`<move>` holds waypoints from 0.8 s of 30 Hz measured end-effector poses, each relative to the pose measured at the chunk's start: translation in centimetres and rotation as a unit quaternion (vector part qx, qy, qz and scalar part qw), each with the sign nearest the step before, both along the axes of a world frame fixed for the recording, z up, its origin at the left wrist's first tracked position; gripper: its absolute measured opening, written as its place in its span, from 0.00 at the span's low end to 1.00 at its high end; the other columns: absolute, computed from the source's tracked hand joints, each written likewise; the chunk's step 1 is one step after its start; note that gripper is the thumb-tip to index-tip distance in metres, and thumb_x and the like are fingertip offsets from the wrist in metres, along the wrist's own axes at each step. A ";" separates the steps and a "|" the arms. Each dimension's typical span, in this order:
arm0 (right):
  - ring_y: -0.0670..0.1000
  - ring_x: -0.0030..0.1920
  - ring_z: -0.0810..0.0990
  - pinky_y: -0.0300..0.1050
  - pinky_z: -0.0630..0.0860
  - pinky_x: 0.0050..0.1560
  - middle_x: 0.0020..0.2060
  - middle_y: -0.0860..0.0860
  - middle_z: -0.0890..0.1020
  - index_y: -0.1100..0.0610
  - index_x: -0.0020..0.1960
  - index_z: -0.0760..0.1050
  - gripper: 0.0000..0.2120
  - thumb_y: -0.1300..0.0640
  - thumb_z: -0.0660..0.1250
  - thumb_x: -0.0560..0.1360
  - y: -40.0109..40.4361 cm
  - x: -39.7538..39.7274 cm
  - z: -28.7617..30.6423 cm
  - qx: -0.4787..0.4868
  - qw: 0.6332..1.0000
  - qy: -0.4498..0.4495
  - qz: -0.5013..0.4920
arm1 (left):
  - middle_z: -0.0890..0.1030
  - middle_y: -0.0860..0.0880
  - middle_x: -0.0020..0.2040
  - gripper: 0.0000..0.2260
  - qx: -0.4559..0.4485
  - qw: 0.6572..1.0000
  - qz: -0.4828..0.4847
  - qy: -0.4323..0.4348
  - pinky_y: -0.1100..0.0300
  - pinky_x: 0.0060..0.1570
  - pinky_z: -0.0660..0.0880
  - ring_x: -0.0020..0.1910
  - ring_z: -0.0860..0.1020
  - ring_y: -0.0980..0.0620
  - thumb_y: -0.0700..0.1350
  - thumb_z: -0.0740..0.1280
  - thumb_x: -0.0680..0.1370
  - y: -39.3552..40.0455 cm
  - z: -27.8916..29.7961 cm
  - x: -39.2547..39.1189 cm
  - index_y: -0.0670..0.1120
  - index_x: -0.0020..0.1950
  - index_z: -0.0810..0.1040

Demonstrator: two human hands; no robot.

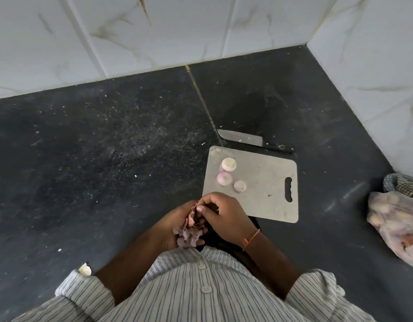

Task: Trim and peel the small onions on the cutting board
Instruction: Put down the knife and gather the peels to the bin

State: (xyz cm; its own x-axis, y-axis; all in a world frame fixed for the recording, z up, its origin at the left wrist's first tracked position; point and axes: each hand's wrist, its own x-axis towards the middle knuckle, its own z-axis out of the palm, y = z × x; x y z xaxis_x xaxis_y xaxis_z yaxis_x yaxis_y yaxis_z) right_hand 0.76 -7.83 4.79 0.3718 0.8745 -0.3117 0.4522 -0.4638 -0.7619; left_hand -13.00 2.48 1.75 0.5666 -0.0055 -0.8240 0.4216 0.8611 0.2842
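While both hands worked over a heap of onion skins, three peeled onions sat on the board.

The left hand (pixel 177 226) cupped the papery onion skins (pixel 189 231), fingers curled under them, and the right hand (pixel 221 217) pinched into the same heap at the near left corner of the grey cutting board (pixel 266 201), hiding that corner. The three peeled onions (pixel 224 178) lay close together on the board's far left part. A knife (pixel 245 139) rested on the dark counter (pixel 96 147) just beyond the board. Well to the right lay a plastic bag of onions (pixel 396 224) against a checked cloth (pixel 403 184). A pale scrap (pixel 85 269) lay near the left sleeve.
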 end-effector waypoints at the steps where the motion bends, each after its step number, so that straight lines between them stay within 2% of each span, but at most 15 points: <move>1: 0.42 0.50 0.81 0.30 0.74 0.50 0.47 0.43 0.85 0.50 0.53 0.82 0.02 0.54 0.70 0.81 -0.3 0.1 0.0 0.000 1.000 -0.009 -0.004 | 0.84 0.44 0.46 0.18 -0.001 1.000 -0.006 -0.003 0.52 0.37 0.83 0.44 0.83 0.48 0.58 0.65 0.83 -0.3 0.0 0.4 0.46 0.47 0.87; 5: 0.43 0.47 0.78 0.29 0.70 0.47 0.46 0.44 0.80 0.52 0.51 0.83 0.03 0.54 0.71 0.80 -1.5 0.8 -0.1 0.006 0.997 -0.077 -0.015 | 0.83 0.42 0.48 0.17 0.021 0.999 -0.028 -0.014 0.52 0.35 0.83 0.44 0.82 0.46 0.58 0.63 0.85 -1.2 -0.1 2.2 0.46 0.54 0.83; 8: 0.44 0.45 0.77 0.38 0.75 0.46 0.46 0.44 0.77 0.52 0.50 0.84 0.04 0.53 0.72 0.79 -2.6 1.6 0.1 -0.005 0.993 -0.112 -0.034 | 0.82 0.43 0.44 0.20 0.012 0.998 -0.053 -0.016 0.53 0.36 0.81 0.40 0.81 0.48 0.61 0.64 0.84 -2.0 -0.6 3.6 0.46 0.51 0.84; 10: 0.46 0.44 0.78 0.44 0.77 0.47 0.45 0.45 0.78 0.52 0.49 0.85 0.04 0.53 0.72 0.78 -3.4 2.2 0.5 -0.014 0.992 -0.118 -0.042 | 0.81 0.43 0.44 0.22 0.003 0.997 -0.072 -0.019 0.54 0.36 0.81 0.40 0.81 0.49 0.63 0.65 0.83 -2.6 -0.9 4.3 0.45 0.51 0.85; 15: 0.46 0.48 0.80 0.42 0.79 0.51 0.48 0.46 0.79 0.52 0.52 0.88 0.05 0.57 0.73 0.78 -5.9 2.9 0.6 -0.006 0.996 -0.080 -0.051 | 0.85 0.40 0.53 0.24 -0.006 0.995 -0.092 -0.041 0.51 0.41 0.83 0.47 0.84 0.46 0.64 0.68 0.81 -4.1 -1.5 6.4 0.44 0.58 0.87; 17: 0.49 0.52 0.79 0.44 0.79 0.53 0.51 0.48 0.78 0.53 0.54 0.88 0.08 0.59 0.70 0.80 -6.6 2.9 0.6 0.007 0.994 -0.098 -0.053 | 0.86 0.42 0.51 0.22 -0.014 0.995 -0.091 -0.045 0.49 0.46 0.82 0.49 0.85 0.46 0.63 0.69 0.80 -4.5 -1.4 7.2 0.45 0.55 0.88; 19: 0.51 0.55 0.79 0.45 0.79 0.54 0.54 0.49 0.79 0.54 0.57 0.87 0.11 0.59 0.68 0.81 -7.1 2.9 0.8 0.019 0.991 -0.123 -0.054 | 0.86 0.42 0.50 0.20 -0.032 0.994 -0.083 -0.056 0.46 0.58 0.79 0.53 0.84 0.45 0.63 0.70 0.81 -4.8 -1.4 7.8 0.46 0.54 0.88; 21: 0.51 0.56 0.80 0.44 0.79 0.55 0.55 0.50 0.80 0.53 0.61 0.87 0.13 0.59 0.67 0.81 -7.6 3.2 1.4 0.028 0.988 -0.135 -0.063 | 0.84 0.42 0.54 0.19 -0.035 0.995 -0.070 -0.056 0.43 0.71 0.71 0.61 0.81 0.43 0.61 0.72 0.80 -4.9 -1.3 8.5 0.45 0.56 0.87; 22: 0.50 0.56 0.80 0.42 0.79 0.55 0.55 0.49 0.80 0.53 0.62 0.86 0.13 0.59 0.67 0.80 -7.8 3.5 1.8 0.035 0.987 -0.138 -0.070 | 0.83 0.41 0.56 0.20 -0.038 0.995 -0.068 -0.060 0.42 0.74 0.70 0.64 0.80 0.42 0.61 0.74 0.79 -5.0 -1.0 8.9 0.45 0.58 0.86; 23: 0.48 0.54 0.81 0.40 0.79 0.54 0.54 0.48 0.80 0.52 0.62 0.86 0.13 0.59 0.68 0.80 -8.1 3.9 2.1 0.043 0.986 -0.138 -0.082 | 0.82 0.42 0.57 0.20 -0.039 0.995 -0.070 -0.061 0.43 0.72 0.73 0.63 0.80 0.43 0.61 0.75 0.78 -5.0 -0.7 9.3 0.45 0.58 0.85; 24: 0.46 0.52 0.81 0.37 0.79 0.53 0.53 0.47 0.81 0.51 0.61 0.86 0.13 0.59 0.69 0.79 -8.3 4.4 2.5 0.048 0.984 -0.138 -0.101 | 0.82 0.43 0.55 0.20 -0.032 0.995 -0.074 -0.055 0.45 0.63 0.79 0.58 0.82 0.45 0.61 0.76 0.78 -5.1 -0.5 9.6 0.45 0.57 0.85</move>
